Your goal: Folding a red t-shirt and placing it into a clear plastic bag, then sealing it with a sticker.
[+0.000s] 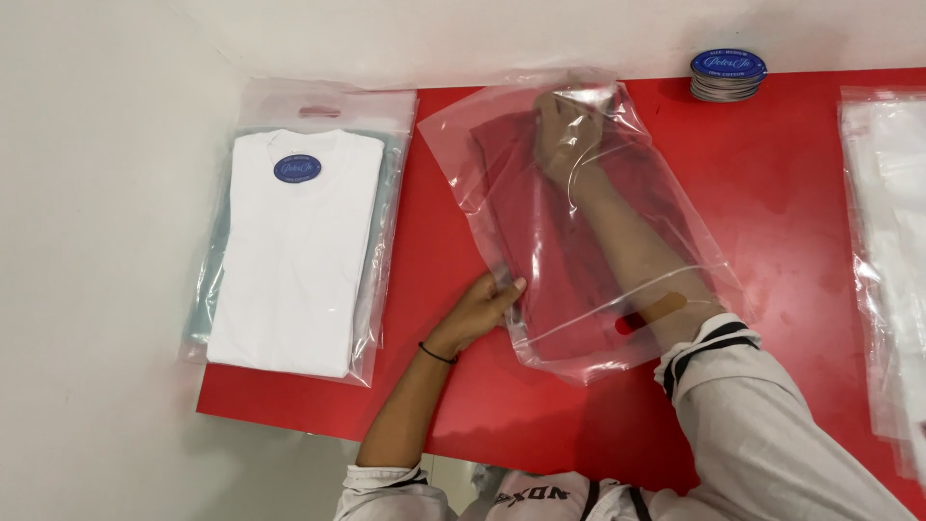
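Right at the center of the red tabletop point(772, 193) sits a clear plastic bag point(502, 174), lying at a slant with its open mouth toward 5 o'clock and a dark red folded garment point(569, 289) inside. The right hand point(564, 135) is shoved all the way in, up at the 12 o'clock end of the bag, and looks closed on the fabric, though the film blurs it too much to be sure. The left hand point(482, 309) is at about 8 o'clock, fingers pinched on the bag's lower edge, keeping it in place. My guess is the bag is light, floppy and slippery, so it needs gripping at the rim near the handle cutout, and the garment is soft and will bunch unless it's held flat by its folded edge. Off at 9 o'clock lies a bagged white t-shirt point(289, 260) with a blue oval label, another greenish pack underneath it. At 1 o'clock there's a stack of round blue stickers point(727, 75), and at 3 o'clock a pile of empty clear bags point(892, 241).
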